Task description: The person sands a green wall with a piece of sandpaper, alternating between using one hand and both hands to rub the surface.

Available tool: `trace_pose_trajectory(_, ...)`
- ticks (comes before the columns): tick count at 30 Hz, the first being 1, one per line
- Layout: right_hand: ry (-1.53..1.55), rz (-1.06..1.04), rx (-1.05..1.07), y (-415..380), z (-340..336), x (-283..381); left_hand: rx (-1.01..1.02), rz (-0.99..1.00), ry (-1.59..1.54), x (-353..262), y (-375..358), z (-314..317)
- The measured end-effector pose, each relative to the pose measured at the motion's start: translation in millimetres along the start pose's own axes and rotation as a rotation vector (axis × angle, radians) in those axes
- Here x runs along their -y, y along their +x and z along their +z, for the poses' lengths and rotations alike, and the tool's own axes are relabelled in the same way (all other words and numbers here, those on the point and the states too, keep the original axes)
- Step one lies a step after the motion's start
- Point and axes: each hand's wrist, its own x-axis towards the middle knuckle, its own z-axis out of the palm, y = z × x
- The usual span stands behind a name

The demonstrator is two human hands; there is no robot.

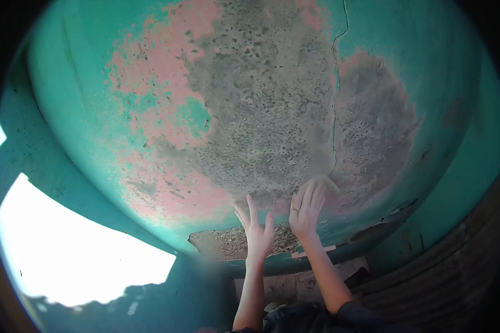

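Note:
My right hand (304,212) is up against the lower part of a worn wall (261,111), fingers together. A pale, rounded, flat shape (330,186) shows past its fingertips; what it is I cannot tell. A ring sits on one finger of this hand. Just to the left, my left hand (258,234) is raised with its fingers spread and nothing in it. It overlaps a broken patch of rough brown plaster (219,244) low on the wall. Grey and pink areas show where the wall's green paint is gone, with a long crack (334,105) running down to my right hand.
A bright opening (78,244) lies at the left, beside a green side wall (44,139). Below my right hand is a thin pale strip (314,252) at the wall's foot. Ridged brown surfaces (439,277) fill the lower right.

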Motion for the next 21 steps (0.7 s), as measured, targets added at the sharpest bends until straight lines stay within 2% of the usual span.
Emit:
trace_pose_trajectory(2,0.200,0.044,-0.299,36,-19,5,-0.057,-0.020,0.022,-4,4,0)
trace_pose_trajectory(3,0.203,0.057,-0.294,48,-26,34,-0.048,-0.024,0.031,4,4,-22)
trace_pose_trajectory(6,0.158,0.043,-0.262,81,-43,72,-0.162,0.062,0.033,3,18,-31)
trace_pose_trajectory(8,0.090,-0.197,-0.034,69,-34,87,-0.194,0.070,0.122,6,27,-41)
trace_pose_trajectory(11,0.050,-0.129,0.066,5,7,67,-0.233,0.044,0.148,8,39,-61)
trace_pose_trajectory(12,0.110,-0.073,-0.064,-4,7,68,-0.238,0.040,0.146,13,44,-69)
trace_pose_trajectory(13,0.111,-0.080,-0.060,-2,11,63,-0.245,0.043,0.182,19,48,-77)
trace_pose_trajectory(15,0.153,0.121,-0.267,16,9,66,-0.245,0.038,0.218,31,55,-92)
trace_pose_trajectory(16,0.145,0.124,-0.257,30,2,72,-0.284,0.027,0.220,37,59,-97)
trace_pose_trajectory(19,0.181,0.073,-0.241,59,-19,105,-0.328,-0.032,0.250,58,70,-102)
trace_pose_trajectory(21,0.070,-0.173,-0.116,52,-8,121,-0.332,-0.062,0.285,78,77,-97)
